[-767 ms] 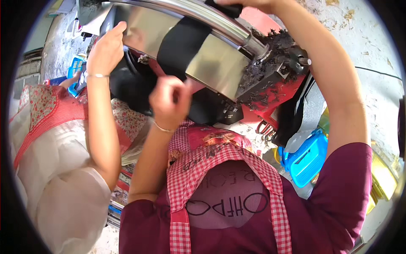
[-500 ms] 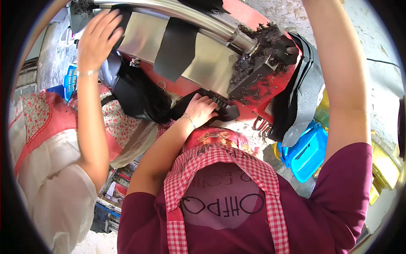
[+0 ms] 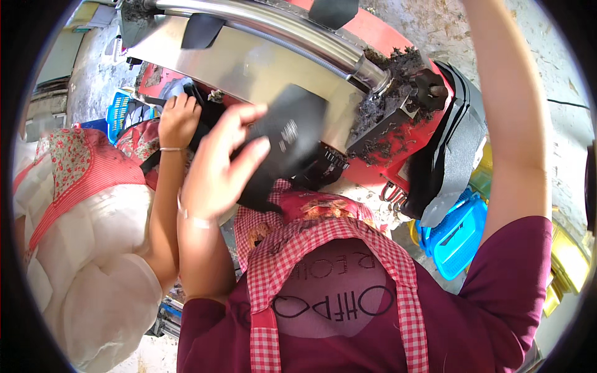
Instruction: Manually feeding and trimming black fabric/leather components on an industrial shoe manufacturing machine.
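Note:
My left hand (image 3: 224, 161), slightly blurred, is raised with thumb and fingers spread apart beside a black flat sheet piece (image 3: 292, 124). The piece is smeared by motion at the lower edge of a sloping metal plate (image 3: 261, 62); the hand's fingertips overlap its left edge, and I see no grip on it. Above runs a shiny metal roller (image 3: 298, 37) of a red machine (image 3: 385, 161). Another black piece (image 3: 202, 31) lies on the plate at upper left, and one more (image 3: 334, 11) is beyond the roller. My right forearm (image 3: 507, 93) reaches up past the top edge; its hand is out of view.
At left, a co-worker's hand (image 3: 179, 118) is over dark material. Dark shreds (image 3: 404, 71) cover the machine's right end, where black and grey sheets (image 3: 448, 143) hang. Blue baskets (image 3: 457, 233) and yellow containers (image 3: 569, 255) stand at right; another blue basket (image 3: 118, 115) is far left.
My left hand has lifted from the machine's lower edge and moved left, opening. Black pieces have come lower down the plate. The co-worker's hand has come down from the plate's left end.

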The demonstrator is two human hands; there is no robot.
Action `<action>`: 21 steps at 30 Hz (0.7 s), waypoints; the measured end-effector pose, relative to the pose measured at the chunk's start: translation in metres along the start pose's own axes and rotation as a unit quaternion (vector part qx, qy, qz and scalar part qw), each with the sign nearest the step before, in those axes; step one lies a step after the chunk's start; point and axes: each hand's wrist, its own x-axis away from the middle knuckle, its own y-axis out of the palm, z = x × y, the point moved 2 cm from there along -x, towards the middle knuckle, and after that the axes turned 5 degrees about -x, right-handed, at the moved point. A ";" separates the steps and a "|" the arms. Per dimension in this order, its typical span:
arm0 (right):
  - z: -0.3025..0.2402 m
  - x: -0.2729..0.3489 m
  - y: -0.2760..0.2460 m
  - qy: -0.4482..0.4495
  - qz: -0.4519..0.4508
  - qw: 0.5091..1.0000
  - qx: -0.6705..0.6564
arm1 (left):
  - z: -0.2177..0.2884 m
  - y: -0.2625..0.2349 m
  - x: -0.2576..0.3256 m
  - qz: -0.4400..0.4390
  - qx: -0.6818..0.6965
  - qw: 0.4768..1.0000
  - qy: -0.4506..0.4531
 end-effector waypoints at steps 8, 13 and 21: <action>0.037 0.061 0.139 0.130 -0.378 0.909 -0.120 | -0.004 -0.012 -0.095 0.167 -0.327 0.929 0.036; 0.022 0.061 0.105 0.246 -0.248 0.865 -0.362 | -0.083 0.043 -0.019 0.376 -0.053 0.902 0.204; -0.017 0.016 0.022 0.175 -0.155 0.884 -0.405 | -0.174 0.125 -0.027 0.135 -0.354 0.917 0.127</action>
